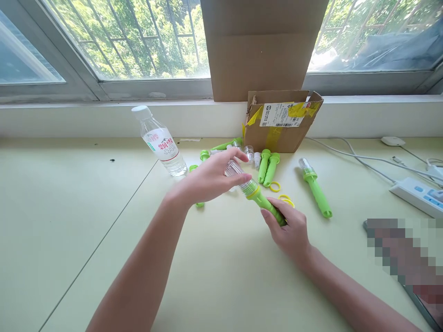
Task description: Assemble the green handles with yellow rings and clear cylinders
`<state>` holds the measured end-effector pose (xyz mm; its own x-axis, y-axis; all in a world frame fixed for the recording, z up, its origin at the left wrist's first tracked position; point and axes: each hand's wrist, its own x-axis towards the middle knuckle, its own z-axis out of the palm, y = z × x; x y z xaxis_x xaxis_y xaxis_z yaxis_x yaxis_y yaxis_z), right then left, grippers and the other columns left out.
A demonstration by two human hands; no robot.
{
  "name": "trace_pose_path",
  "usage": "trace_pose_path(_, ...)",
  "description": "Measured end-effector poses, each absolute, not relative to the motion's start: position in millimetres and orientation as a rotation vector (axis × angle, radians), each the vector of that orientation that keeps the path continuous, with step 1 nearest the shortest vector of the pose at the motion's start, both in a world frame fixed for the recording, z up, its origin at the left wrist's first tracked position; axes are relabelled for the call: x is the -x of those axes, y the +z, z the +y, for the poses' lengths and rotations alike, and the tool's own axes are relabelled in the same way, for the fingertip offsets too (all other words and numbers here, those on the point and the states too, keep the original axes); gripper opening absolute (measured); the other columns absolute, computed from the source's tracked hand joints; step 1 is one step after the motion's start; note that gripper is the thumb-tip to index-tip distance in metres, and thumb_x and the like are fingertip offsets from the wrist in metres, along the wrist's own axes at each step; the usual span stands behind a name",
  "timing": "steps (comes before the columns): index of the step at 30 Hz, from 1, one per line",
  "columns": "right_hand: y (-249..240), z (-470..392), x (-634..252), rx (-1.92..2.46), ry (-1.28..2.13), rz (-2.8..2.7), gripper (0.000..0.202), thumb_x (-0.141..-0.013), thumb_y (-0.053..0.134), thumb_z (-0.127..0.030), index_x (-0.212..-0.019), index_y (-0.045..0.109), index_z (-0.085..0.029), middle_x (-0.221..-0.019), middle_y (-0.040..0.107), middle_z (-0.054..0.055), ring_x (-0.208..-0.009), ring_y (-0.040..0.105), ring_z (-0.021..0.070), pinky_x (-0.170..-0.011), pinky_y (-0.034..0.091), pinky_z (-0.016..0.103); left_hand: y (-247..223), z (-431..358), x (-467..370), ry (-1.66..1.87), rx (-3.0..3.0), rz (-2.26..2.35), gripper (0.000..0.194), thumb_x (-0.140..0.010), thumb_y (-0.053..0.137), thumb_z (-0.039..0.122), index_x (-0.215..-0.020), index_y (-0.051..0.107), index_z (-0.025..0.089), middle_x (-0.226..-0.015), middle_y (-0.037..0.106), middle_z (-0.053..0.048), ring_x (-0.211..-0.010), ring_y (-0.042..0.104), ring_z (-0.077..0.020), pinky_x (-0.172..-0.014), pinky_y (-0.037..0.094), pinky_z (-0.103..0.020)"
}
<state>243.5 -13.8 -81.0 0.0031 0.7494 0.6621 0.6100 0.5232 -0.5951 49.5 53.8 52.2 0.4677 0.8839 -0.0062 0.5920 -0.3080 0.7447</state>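
From the head view, we see our two bare hands meeting on one green tool [266, 204], tilted above the table [86, 193]. Our right hand [290, 230] is closed around its lower green handle, the end disappearing into the palm. Our left hand [212, 174] spans the clear ribbed head [248, 188] at the other end, thumb across the near side; we cannot tell whether the fingers press on it or rest loosely. A yellow band [253, 193] circles the joint between head and handle.

Just beyond our right hand lie loose yellow rings [279, 188], with green handles [271, 169] farther back, near the cardboard box [272, 138]. A similar green tool with a clear top [316, 191] lies apart, to the right. A water bottle [165, 145] leans beyond our left forearm.
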Motion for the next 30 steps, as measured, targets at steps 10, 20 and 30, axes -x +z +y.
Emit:
trace_pose_path(10, -81.3, -13.7, -245.0, 1.162, 0.183, -1.673, 0.01, -0.084, 0.061, -0.024, -0.093, 0.059, -0.021, -0.063, 0.056, -0.003, -0.051, 0.048, 0.0101, -0.048, 0.04, 0.023, 55.0, 53.9, -48.9, 0.59, -1.951, 1.094, 0.039, -0.078, 0.066, 0.042, -0.113, 0.058, 0.027, -0.097, 0.063, -0.004, -0.075, 0.061, -0.0165, -0.056, 0.046, -0.025)
trace_pose_path(20, -81.4, -17.5, -248.1, 1.142, 0.347, -1.696, 0.012, -0.092, 0.046, -0.025, -0.095, 0.055, -0.019, -0.058, 0.046, -0.005, -0.047, 0.039, 0.0092, -0.045, 0.034, 0.022, 51.4, 53.8, -61.1, 0.745, -1.75, 1.024, 0.048, -0.071, 0.076, 0.037, -0.113, 0.057, 0.026, -0.09, 0.065, -0.002, -0.079, 0.063, -0.017, -0.058, 0.049, -0.024)
trace_pose_path(30, -77.4, -18.5, -247.2, 1.189, 0.673, -1.535, 0.024, -0.096, 0.039, -0.038, -0.086, 0.052, -0.02, -0.051, 0.04, -0.007, -0.044, 0.036, 0.0099, -0.044, 0.031, 0.024, 34.8, 57.4, -81.6, 0.886, -1.531, 0.838, 0.032, -0.078, 0.07, 0.041, -0.096, 0.063, 0.015, -0.099, 0.069, -0.008, -0.091, 0.065, -0.0189, -0.077, 0.05, -0.029)
